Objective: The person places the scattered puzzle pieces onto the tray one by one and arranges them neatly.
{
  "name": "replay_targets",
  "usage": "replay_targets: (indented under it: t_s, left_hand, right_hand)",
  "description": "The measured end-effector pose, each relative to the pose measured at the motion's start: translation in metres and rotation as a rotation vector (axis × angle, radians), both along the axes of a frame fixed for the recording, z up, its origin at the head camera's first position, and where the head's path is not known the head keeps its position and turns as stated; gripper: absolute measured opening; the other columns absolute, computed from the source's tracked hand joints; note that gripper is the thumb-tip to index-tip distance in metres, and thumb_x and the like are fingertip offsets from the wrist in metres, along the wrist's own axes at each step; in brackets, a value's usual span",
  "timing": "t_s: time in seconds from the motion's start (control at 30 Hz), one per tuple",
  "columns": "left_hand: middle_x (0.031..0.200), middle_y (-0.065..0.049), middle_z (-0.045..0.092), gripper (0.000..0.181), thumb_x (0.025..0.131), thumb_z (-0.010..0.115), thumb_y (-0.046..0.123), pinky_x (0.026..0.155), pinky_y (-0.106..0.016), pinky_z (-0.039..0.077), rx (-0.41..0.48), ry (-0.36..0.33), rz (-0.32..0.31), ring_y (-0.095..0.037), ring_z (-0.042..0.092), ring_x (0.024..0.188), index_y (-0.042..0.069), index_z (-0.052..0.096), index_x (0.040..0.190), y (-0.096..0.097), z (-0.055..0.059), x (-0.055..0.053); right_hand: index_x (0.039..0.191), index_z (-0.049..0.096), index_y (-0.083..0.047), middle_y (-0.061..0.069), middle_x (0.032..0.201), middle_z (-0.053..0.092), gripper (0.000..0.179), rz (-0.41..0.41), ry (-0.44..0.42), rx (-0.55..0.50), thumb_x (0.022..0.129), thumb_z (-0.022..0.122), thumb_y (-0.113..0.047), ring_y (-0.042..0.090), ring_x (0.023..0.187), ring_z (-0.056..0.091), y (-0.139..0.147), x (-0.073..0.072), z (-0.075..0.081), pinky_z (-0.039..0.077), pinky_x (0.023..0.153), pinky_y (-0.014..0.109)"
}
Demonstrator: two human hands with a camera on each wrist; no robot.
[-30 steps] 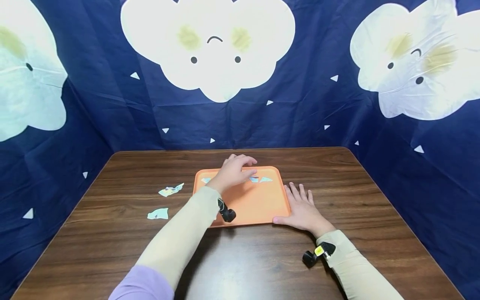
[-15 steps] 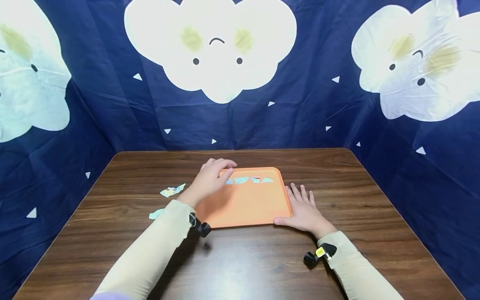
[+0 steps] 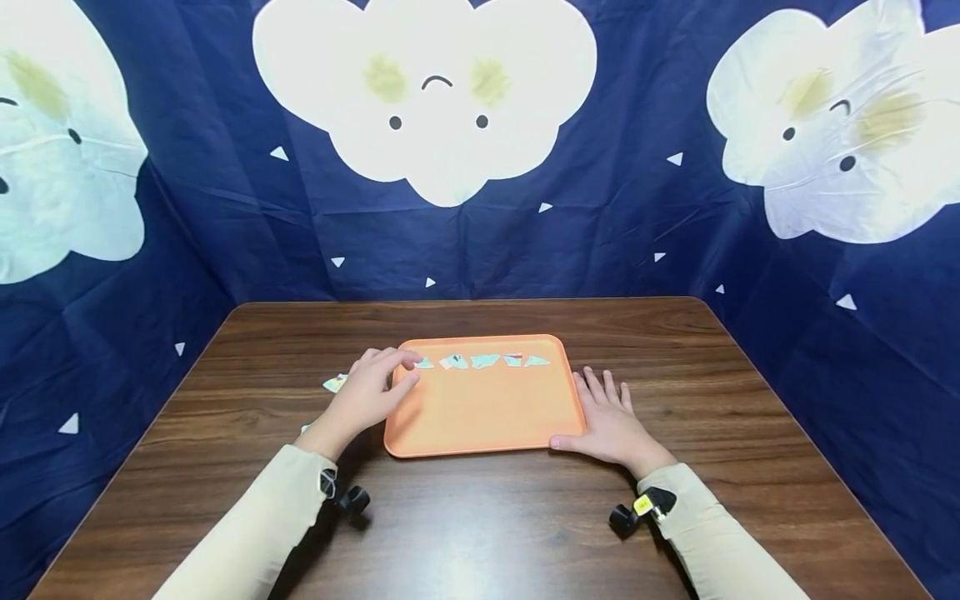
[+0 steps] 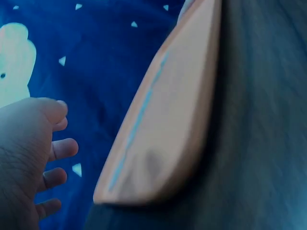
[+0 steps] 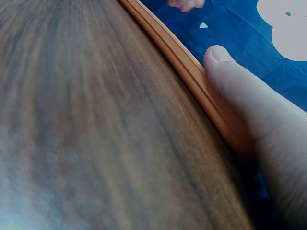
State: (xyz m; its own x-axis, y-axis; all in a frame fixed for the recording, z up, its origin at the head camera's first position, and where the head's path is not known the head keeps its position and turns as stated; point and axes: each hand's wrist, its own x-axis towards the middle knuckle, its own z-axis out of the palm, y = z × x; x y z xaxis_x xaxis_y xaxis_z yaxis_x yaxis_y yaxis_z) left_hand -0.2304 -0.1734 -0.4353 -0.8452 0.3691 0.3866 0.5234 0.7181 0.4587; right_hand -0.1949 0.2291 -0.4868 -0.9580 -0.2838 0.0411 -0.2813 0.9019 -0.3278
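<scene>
An orange tray (image 3: 480, 412) lies on the table, with several torn pieces of printed paper (image 3: 484, 361) in a row along its far side. My left hand (image 3: 367, 396) hovers at the tray's left edge, fingers loosely bent and nothing between them; the left wrist view shows the hand (image 4: 24, 153) apart from the tray (image 4: 172, 105). Left of the tray, a torn paper piece (image 3: 333, 384) and a second scrap (image 3: 304, 428) are partly hidden behind this hand. My right hand (image 3: 607, 427) rests spread at the tray's near right corner, its thumb (image 5: 235, 79) against the rim.
The brown wooden table (image 3: 480, 517) reaches back to a dark blue curtain (image 3: 465, 250) with white cloud prints. More curtain hangs at both sides. Each wrist carries a small black camera, such as the left one (image 3: 354, 500).
My left hand has swept left and nearer, from over the tray's far side to its left edge, uncovering the row of paper pieces. The right hand has stayed in place.
</scene>
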Motion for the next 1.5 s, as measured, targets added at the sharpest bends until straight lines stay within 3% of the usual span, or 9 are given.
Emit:
replay_targets:
  t_s: [0.17, 0.4, 0.77, 1.1, 1.3, 1.5]
  left_hand:
    - [0.104, -0.004, 0.07, 0.031, 0.091, 0.075, 0.024, 0.082, -0.044, 0.04, 0.016, 0.016, -0.001, -0.027, 0.054, 0.097, 0.01, 0.07, 0.118, -0.023, -0.014, 0.006]
    - [0.106, -0.004, 0.07, 0.035, 0.086, 0.08, 0.026, 0.092, -0.056, 0.039, 0.023, 0.022, 0.05, -0.029, 0.055, 0.105, 0.012, 0.07, 0.116, -0.049, -0.027, 0.015]
    - [0.109, -0.001, 0.069, 0.037, 0.078, 0.086, 0.024, 0.088, -0.047, 0.038, 0.029, 0.103, 0.036, -0.027, 0.053, 0.102, 0.014, 0.072, 0.11, -0.079, -0.047, 0.019]
    - [0.117, -0.001, 0.061, 0.044, 0.076, 0.086, 0.034, 0.086, -0.054, 0.036, -0.116, 0.079, 0.045, -0.027, 0.048, 0.105, 0.022, 0.07, 0.115, -0.095, -0.053, 0.027]
    - [0.112, 0.001, 0.061, 0.047, 0.074, 0.086, 0.033, 0.087, -0.051, 0.035, -0.145, 0.08, 0.051, -0.026, 0.047, 0.103, 0.02, 0.068, 0.117, -0.107, -0.053, 0.029]
    - [0.106, 0.002, 0.062, 0.042, 0.071, 0.087, 0.026, 0.084, -0.05, 0.034, -0.135, 0.099, 0.054, -0.024, 0.046, 0.1, 0.02, 0.069, 0.109, -0.121, -0.055, 0.031]
  right_hand:
    - [0.161, 0.017, -0.004, 0.024, 0.166, 0.013, 0.127, -0.006, 0.0, -0.007, 0.073, 0.064, -0.082, 0.051, 0.151, 0.002, 0.001, 0.002, 0.002, 0.001, 0.114, 0.071]
    - [0.161, 0.016, -0.004, 0.024, 0.166, 0.013, 0.128, -0.017, -0.007, -0.007, 0.072, 0.064, -0.082, 0.051, 0.15, 0.002, 0.003, 0.004, 0.002, 0.001, 0.114, 0.071]
    - [0.162, 0.016, -0.006, 0.023, 0.166, 0.013, 0.127, -0.019, 0.003, 0.002, 0.073, 0.062, -0.084, 0.05, 0.151, 0.002, 0.004, 0.002, -0.001, 0.001, 0.115, 0.07]
    - [0.161, 0.016, -0.004, 0.024, 0.166, 0.013, 0.128, -0.004, 0.007, 0.017, 0.073, 0.062, -0.084, 0.051, 0.151, 0.003, 0.003, 0.0, -0.004, 0.002, 0.114, 0.07]
    - [0.162, 0.016, -0.005, 0.023, 0.166, 0.013, 0.129, -0.005, 0.005, 0.017, 0.072, 0.062, -0.085, 0.05, 0.151, 0.002, 0.002, -0.003, -0.005, 0.001, 0.115, 0.07]
    - [0.161, 0.017, -0.004, 0.024, 0.165, 0.015, 0.127, 0.001, 0.006, 0.024, 0.073, 0.062, -0.084, 0.051, 0.151, 0.003, 0.001, -0.002, -0.003, 0.003, 0.114, 0.071]
